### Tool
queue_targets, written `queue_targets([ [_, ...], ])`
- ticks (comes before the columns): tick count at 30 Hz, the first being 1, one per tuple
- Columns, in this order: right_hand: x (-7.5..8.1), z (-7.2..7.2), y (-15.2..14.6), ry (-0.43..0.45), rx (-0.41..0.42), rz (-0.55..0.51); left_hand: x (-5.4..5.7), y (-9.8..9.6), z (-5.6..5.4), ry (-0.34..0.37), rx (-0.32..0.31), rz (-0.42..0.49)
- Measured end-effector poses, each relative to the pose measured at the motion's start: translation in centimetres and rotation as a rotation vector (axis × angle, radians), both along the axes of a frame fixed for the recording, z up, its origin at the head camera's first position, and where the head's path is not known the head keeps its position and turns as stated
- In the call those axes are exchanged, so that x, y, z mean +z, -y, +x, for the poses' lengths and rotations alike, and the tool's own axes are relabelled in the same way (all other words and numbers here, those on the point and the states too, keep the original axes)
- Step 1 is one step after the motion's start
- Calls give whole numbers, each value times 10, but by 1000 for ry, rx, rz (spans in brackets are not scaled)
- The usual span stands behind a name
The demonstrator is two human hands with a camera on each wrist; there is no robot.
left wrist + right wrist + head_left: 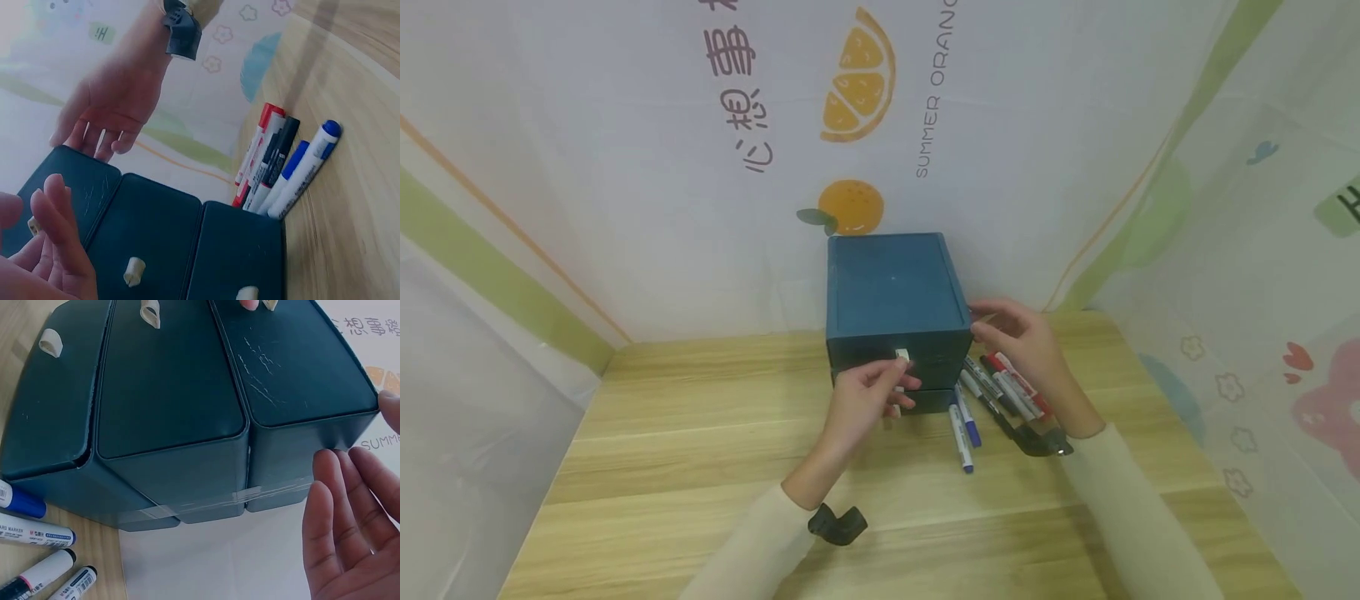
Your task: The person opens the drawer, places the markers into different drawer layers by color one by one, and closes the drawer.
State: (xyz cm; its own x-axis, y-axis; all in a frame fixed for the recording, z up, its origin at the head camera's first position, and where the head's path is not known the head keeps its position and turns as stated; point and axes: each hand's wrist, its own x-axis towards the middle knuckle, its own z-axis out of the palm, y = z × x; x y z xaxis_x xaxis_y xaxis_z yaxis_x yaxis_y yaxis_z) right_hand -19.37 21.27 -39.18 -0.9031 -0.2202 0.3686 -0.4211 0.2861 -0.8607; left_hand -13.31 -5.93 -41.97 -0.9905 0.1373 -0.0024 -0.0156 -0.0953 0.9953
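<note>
A dark teal three-drawer box (pixel 895 283) stands against the back cloth, all its drawers closed. Each drawer front carries a small white pull tab. My left hand (pixel 861 400) pinches the top tab (pixel 902 356) between thumb and finger, the other fingers loosely bent below it. On the box's right side rests my right hand (pixel 1022 337), its fingers straight. The right wrist view has that thumb at the top front edge and the fingertips (pixel 328 465) against the side wall. The middle tab (pixel 134 271) and bottom tab (pixel 247 293) hang free.
To the right of the box several markers lie on the wooden table (pixel 715 450): red (pixel 1015 379), black (pixel 996 387) and blue ones (pixel 960 437). Clear tape (pixel 237 495) runs along the box's side. Printed cloth hangs behind and at both sides.
</note>
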Motion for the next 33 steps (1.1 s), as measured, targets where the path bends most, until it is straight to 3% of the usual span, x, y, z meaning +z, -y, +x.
queue_targets([
  [13,2,-1,1,-25,19,-21,2,-10,-5,-9,56,-17],
  [24,1,-2,-1,-21,22,-21,2,-11,-1,-7,58,-2],
  [33,6,-5,-6,31,29,57,2,-10,6,-10,42,-25],
])
